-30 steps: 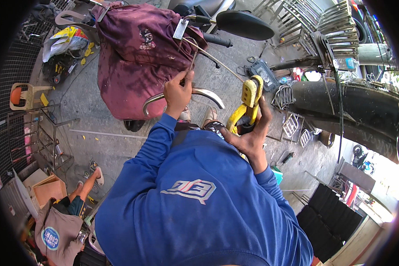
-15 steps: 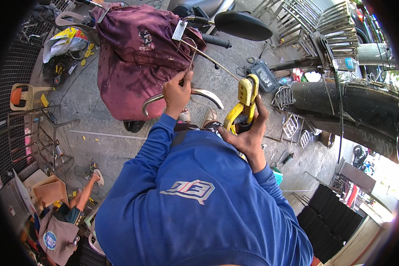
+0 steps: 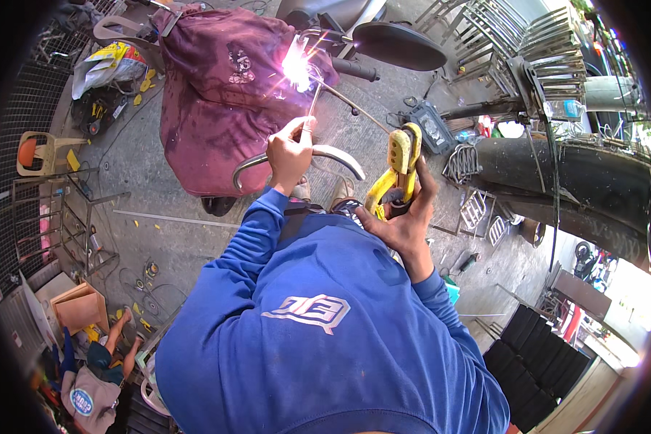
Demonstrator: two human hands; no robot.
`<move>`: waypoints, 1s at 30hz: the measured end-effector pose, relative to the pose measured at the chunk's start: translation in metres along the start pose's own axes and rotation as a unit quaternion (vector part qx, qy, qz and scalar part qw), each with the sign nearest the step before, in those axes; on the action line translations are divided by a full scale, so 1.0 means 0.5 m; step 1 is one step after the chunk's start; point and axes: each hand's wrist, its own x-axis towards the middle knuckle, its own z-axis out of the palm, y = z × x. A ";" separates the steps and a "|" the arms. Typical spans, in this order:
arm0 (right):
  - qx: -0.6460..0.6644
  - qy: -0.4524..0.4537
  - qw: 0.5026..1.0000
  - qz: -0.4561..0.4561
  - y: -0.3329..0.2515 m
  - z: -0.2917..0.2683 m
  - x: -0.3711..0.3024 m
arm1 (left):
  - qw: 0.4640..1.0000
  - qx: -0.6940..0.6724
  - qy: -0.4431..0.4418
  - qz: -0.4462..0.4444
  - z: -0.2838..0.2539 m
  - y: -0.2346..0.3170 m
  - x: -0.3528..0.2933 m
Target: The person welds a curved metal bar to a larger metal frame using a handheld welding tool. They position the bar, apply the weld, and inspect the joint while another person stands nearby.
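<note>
My right hand [image 3: 410,220] is closed around a yellow welding electrode holder [image 3: 399,153]. From its jaws a long thin electrode [image 3: 362,112] runs up and left to a bright arc throwing sparks at a small metal plate [image 3: 295,61]. The glare hides the joint itself. Between the pinched fingers of my left hand [image 3: 291,155] is a thin metal rod [image 3: 315,101], its upper end reaching the arc. A curved shiny metal bar [image 3: 338,157] passes at my left hand; whether it joins the rod I cannot tell.
A maroon cloth [image 3: 217,123] drapes a motorbike, with its mirror [image 3: 399,46] and handgrip [image 3: 358,69] close to the arc. A grey case [image 3: 430,126] and a big dark cylinder [image 3: 557,163] are at right. Another person [image 3: 98,387] is at lower left.
A bright arc with sparks has appeared at the electrode's tip by the plate. Both my hands keep nearly the same place and hold. The person at lower left has shifted their legs.
</note>
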 end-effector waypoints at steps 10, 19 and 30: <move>0.013 0.025 1.000 -0.012 0.007 0.004 0.000 | 0.998 0.061 -0.019 -0.004 -0.008 0.014 0.001; 0.034 0.027 0.999 0.001 0.016 0.001 -0.011 | 0.996 0.080 -0.003 0.033 -0.008 0.015 0.003; 0.063 0.019 0.997 0.037 0.005 -0.012 -0.024 | 0.998 0.059 -0.004 0.012 0.000 -0.001 0.001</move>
